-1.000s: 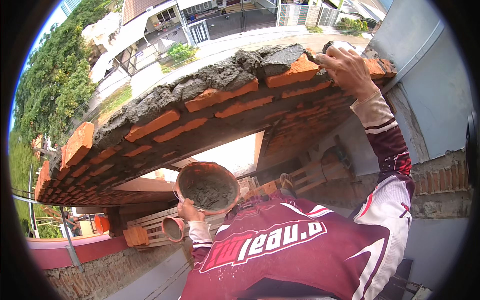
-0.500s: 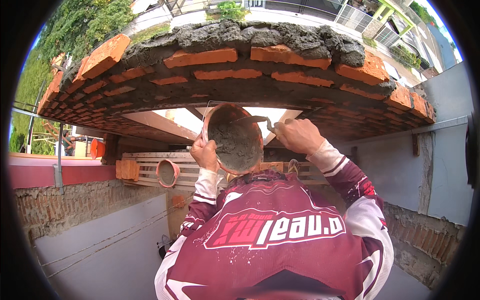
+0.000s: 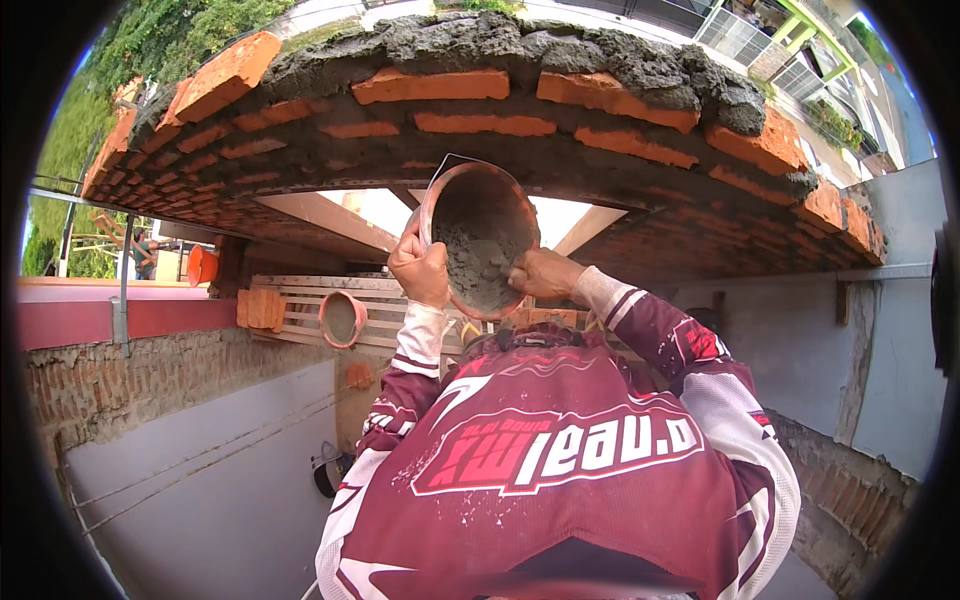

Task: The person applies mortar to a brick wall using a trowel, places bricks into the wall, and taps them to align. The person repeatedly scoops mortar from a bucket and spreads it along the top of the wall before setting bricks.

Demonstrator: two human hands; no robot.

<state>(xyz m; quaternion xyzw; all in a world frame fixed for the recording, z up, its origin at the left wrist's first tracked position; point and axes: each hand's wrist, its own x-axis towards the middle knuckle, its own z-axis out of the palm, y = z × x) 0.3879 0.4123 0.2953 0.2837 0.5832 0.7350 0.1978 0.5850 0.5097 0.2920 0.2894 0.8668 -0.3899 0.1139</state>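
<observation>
My left hand [image 3: 420,268] is closed on the left rim of a reddish bucket [image 3: 485,313], which is tilted so its mouth faces me. Grey wet mortar [image 3: 468,262] lies in its lower part. At the bucket's right side, my right hand [image 3: 548,273] is closed round a trowel, its knuckles just over the rim. The trowel's blade is down in the mortar and hard to tell from it. Beyond the bucket curves a brick wall [image 3: 485,125], with a thick, rough layer of fresh mortar [image 3: 440,45] along its top.
A smaller bucket [image 3: 342,320] holding grey material stands on wooden slats [image 3: 300,290] at the left, beside stacked bricks [image 3: 262,309]. Farther left is an orange bucket [image 3: 202,264] near a metal post [image 3: 124,270]. A grey wall panel [image 3: 900,370] stands at the right.
My right hand has moved down and left to the bucket's rim, taking the trowel deeper into the mortar. In the picture, the bucket and wall sit slightly higher and further right.
</observation>
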